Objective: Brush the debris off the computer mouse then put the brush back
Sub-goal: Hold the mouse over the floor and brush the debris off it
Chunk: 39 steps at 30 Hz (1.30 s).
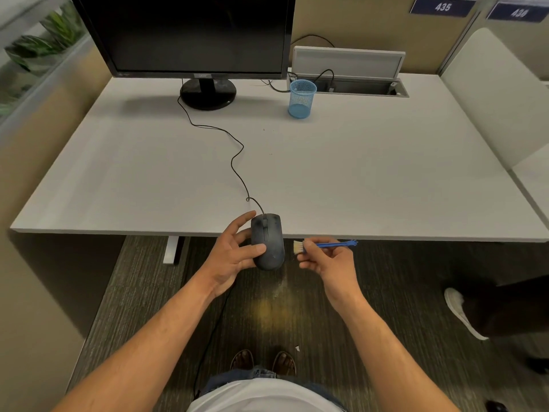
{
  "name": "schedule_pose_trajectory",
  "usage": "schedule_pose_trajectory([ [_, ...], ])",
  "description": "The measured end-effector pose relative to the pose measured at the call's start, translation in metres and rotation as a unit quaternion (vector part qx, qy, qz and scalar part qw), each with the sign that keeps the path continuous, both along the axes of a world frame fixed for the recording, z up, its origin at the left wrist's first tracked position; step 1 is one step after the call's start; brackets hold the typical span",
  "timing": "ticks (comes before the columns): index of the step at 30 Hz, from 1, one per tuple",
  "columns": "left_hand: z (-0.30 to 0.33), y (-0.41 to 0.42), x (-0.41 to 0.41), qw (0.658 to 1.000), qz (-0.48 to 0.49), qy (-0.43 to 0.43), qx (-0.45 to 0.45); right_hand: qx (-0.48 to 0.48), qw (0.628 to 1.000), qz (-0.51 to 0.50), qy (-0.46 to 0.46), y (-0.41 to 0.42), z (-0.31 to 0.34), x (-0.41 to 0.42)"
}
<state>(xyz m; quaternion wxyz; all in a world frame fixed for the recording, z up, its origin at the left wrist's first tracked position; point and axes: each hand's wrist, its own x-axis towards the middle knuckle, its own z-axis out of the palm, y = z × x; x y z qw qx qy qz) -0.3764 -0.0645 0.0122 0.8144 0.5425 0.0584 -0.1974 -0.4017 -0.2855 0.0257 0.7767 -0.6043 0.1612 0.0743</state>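
A dusty black wired computer mouse (269, 243) is held up in front of the desk's near edge. My left hand (234, 254) grips it from the left, thumb across its side. My right hand (328, 261) pinches a small blue brush (326, 244) just right of the mouse. Its pale bristles (298, 246) point left and stop a little short of the mouse's right side. The mouse cable (234, 162) runs back across the desk to the monitor.
The white desk (371, 173) carries a black monitor (190, 34) at the back left and a blue mesh cup (301, 98) at the back centre beside an open cable tray (347, 83). Another person's shoe (460, 310) is on the carpet at right.
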Motion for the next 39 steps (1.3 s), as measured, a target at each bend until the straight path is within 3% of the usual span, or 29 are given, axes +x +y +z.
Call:
schedule_pose_trajectory([
  [11,-0.002,0.0,-0.005,0.999,-0.044,0.01,-0.017,-0.007,1.0,0.011,0.004,0.013,0.016,0.036],
  [30,-0.004,0.005,-0.003,1.0,-0.017,0.005,0.004,-0.021,0.997,0.079,0.008,0.008,0.012,-0.019],
  [39,-0.004,0.0,-0.008,1.0,-0.029,0.002,0.006,-0.005,1.0,0.011,0.0,0.005,0.022,0.002],
])
